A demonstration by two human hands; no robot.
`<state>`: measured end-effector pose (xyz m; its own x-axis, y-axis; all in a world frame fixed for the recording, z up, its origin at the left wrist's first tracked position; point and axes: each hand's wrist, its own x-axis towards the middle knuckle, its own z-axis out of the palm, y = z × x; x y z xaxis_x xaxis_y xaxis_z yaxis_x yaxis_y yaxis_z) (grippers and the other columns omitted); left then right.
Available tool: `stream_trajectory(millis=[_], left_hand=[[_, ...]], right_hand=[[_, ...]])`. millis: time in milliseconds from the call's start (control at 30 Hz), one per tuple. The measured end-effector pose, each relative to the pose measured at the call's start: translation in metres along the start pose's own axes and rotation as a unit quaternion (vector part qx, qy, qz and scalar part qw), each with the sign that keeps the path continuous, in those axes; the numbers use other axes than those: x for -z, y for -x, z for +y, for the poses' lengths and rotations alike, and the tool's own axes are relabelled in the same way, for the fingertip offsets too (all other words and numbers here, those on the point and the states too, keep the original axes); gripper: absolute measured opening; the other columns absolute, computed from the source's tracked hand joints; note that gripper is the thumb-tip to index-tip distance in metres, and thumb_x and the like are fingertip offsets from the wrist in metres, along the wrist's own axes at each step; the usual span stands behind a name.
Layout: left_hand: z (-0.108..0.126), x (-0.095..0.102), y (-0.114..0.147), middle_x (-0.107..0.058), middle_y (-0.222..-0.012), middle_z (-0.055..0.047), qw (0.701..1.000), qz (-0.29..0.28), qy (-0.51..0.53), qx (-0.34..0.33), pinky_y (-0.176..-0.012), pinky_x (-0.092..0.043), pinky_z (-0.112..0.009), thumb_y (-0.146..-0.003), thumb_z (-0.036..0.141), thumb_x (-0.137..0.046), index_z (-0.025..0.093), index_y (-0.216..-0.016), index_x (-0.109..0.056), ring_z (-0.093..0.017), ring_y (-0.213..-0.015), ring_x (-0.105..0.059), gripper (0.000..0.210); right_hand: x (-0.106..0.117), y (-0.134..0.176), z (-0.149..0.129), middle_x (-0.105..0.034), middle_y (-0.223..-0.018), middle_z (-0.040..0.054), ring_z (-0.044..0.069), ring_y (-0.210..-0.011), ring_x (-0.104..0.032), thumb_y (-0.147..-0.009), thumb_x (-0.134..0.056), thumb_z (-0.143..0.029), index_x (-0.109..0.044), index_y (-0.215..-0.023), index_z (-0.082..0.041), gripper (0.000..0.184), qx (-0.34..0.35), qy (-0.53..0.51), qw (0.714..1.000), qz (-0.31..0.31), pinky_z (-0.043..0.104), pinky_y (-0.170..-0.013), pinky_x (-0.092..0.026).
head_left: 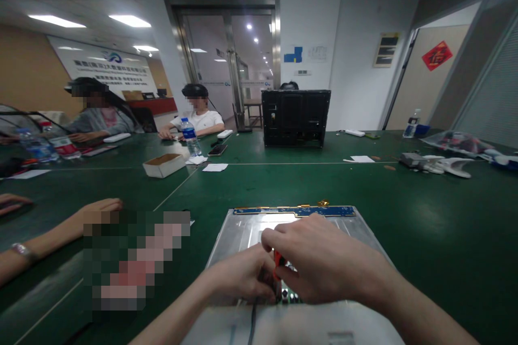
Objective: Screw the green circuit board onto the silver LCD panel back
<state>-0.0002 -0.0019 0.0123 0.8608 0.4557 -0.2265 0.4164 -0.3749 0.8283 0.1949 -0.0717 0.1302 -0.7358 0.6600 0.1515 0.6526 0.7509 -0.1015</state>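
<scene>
A flat metal panel [253, 226] lies on the table before me, with a long blue circuit board strip [294, 211] along its far edge. My right hand [319, 259] is closed on a small red-handled screwdriver [277, 264], held upright; most of it is covered by the fingers. Beside it, my left hand [246, 275] has its fingers curled low at a green circuit board [292, 296] on the panel's near part. What those left fingers hold, if anything, is hidden. A dark cable [253, 323] runs from under the left hand towards me.
On the green table [437, 259] stand a black monitor-like unit [295, 118], a small open box [164, 165] and a water bottle [190, 137]. A co-worker's arm [60, 234] rests close on my left. Grey and white parts [435, 163] lie at right; other people sit opposite.
</scene>
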Motion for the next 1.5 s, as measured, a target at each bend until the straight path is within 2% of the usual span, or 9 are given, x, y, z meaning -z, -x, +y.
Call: stream_trajectory(millis=[200,333,667,900,1133,1367,1500], left_hand=[[0.002,-0.002,0.0,-0.057,-0.058,0.004,1.0,0.002,0.021,0.007,-0.051,-0.039,-0.02,-0.063,0.015,-0.067,0.017,-0.064,-0.066,-0.012,-0.053,-0.052,0.003],[0.0,-0.003,0.001,-0.057,-0.058,0.004,1.0,0.016,0.021,0.015,-0.049,-0.038,-0.02,-0.06,0.017,-0.069,0.017,-0.066,-0.068,-0.012,-0.054,-0.051,0.006],[0.002,-0.003,-0.001,-0.055,-0.056,0.004,0.998,0.001,0.057,0.025,-0.049,-0.039,-0.021,-0.06,0.018,-0.066,0.017,-0.064,-0.066,-0.012,-0.05,-0.049,0.005],[0.005,0.001,-0.002,-0.055,-0.058,0.004,0.999,-0.002,0.023,-0.022,-0.052,-0.039,-0.021,-0.061,0.015,-0.065,0.018,-0.063,-0.066,-0.013,-0.054,-0.049,0.003],[0.003,-0.001,0.0,-0.059,-0.059,0.003,1.0,0.016,0.02,0.011,-0.05,-0.039,-0.021,-0.061,0.017,-0.067,0.018,-0.067,-0.07,-0.014,-0.056,-0.053,0.007],[0.015,0.001,0.001,-0.058,-0.055,0.004,1.0,0.004,0.021,0.017,-0.049,-0.039,-0.022,-0.061,0.014,-0.064,0.019,-0.062,-0.066,-0.014,-0.052,-0.051,0.005],[0.014,0.001,0.0,-0.057,-0.053,0.004,0.999,0.004,0.011,0.033,-0.048,-0.036,-0.022,-0.06,0.013,-0.065,0.018,-0.059,-0.063,-0.013,-0.051,-0.05,0.006]], right_hand=[[-0.002,-0.002,0.001,-0.071,-0.08,0.003,0.014,-0.06,-0.056,-0.089,-0.054,-0.027,-0.059,-0.093,-0.019,0.01,-0.011,0.008,1.0,-0.005,0.029,-0.049,-0.018],[-0.001,-0.002,0.001,-0.07,-0.081,0.0024,0.013,-0.061,-0.055,-0.09,-0.053,-0.027,-0.058,-0.094,-0.019,0.01,0.001,0.003,1.0,0.001,0.029,-0.049,-0.02],[-0.002,-0.002,0.001,-0.071,-0.081,0.0028,0.014,-0.062,-0.057,-0.09,-0.055,-0.027,-0.059,-0.092,-0.019,0.009,-0.007,0.007,1.0,-0.003,0.029,-0.05,-0.02],[-0.002,-0.001,0.002,-0.07,-0.08,0.0028,0.013,-0.061,-0.055,-0.088,-0.058,-0.029,-0.059,-0.091,-0.019,0.011,-0.004,0.0,1.0,0.002,0.028,-0.049,-0.019],[0.0,-0.005,0.0,-0.071,-0.082,0.0048,0.014,-0.06,-0.056,-0.087,-0.056,-0.029,-0.059,-0.093,-0.018,0.013,-0.017,0.008,1.0,-0.021,0.028,-0.049,-0.019],[-0.004,-0.004,0.003,-0.072,-0.079,0.0032,0.014,-0.059,-0.056,-0.088,-0.059,-0.03,-0.059,-0.091,-0.019,0.011,-0.013,0.019,1.0,-0.002,0.028,-0.047,-0.017],[-0.005,-0.004,0.003,-0.071,-0.077,0.0028,0.014,-0.058,-0.056,-0.089,-0.059,-0.032,-0.06,-0.091,-0.02,0.013,-0.014,0.022,1.0,0.003,0.028,-0.048,-0.017]])
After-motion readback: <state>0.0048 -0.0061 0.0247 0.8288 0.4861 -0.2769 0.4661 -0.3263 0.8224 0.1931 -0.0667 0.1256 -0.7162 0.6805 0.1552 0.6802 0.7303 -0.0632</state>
